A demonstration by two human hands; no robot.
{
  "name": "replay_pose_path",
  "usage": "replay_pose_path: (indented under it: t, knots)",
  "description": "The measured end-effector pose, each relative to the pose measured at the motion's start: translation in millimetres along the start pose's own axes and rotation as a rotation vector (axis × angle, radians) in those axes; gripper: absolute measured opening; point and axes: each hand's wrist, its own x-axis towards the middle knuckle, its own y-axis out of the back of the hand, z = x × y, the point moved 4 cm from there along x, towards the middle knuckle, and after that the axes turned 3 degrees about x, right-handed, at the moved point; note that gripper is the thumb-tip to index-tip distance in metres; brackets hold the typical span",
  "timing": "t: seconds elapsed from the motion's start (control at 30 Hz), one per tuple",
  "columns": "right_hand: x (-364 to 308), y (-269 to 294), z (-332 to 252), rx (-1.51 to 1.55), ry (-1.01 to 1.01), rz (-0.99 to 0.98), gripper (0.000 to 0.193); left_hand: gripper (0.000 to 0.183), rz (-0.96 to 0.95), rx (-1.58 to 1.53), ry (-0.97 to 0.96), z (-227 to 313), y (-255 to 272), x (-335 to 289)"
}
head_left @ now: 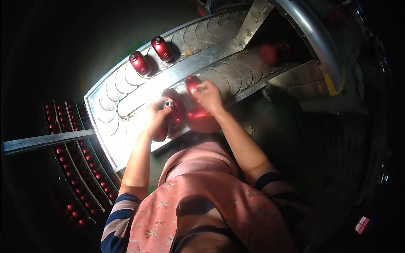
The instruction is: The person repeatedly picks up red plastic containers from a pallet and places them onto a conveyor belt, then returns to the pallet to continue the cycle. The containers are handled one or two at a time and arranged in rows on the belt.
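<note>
My left hand [157, 116] is closed around a glossy red bottle [160, 134], mostly hidden by the hand. A small pale ring [167, 103] shows by the thumb; I cannot tell if it is the bottle's mouth. Just right of it lies another red bottle [177, 110]. My right hand [208, 96] has its fingers curled on the upper part of a red bottle [192, 83]. Below that hand, a large red bottle [203, 120] lies blurred at the near edge of the conveyor [126, 126].
Two red bottles [140, 63] with dark necks stand on the conveyor's far lane. A blurred red thing [274, 51] is under the metal housing [303, 29] at right. Racks with rows of small red pieces [90, 162] stand at left, past a metal bar [48, 141].
</note>
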Motion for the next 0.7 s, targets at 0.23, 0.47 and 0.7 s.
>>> replay_pose_path:
  t: [0.23,0.47,0.7]
  knots:
    - [29,9,6,-0.114,-0.053,0.047,0.034,0.019,-0.172,0.170,-0.131,-13,-15,49]
    - [1,147,-30,0.080,0.165,0.387,0.031,0.042,-0.080,-0.020,-0.154,3,-28,38]
    - [125,206,-50,0.080,0.457,0.689,0.024,0.033,0.205,-0.240,-0.283,27,-35,67]
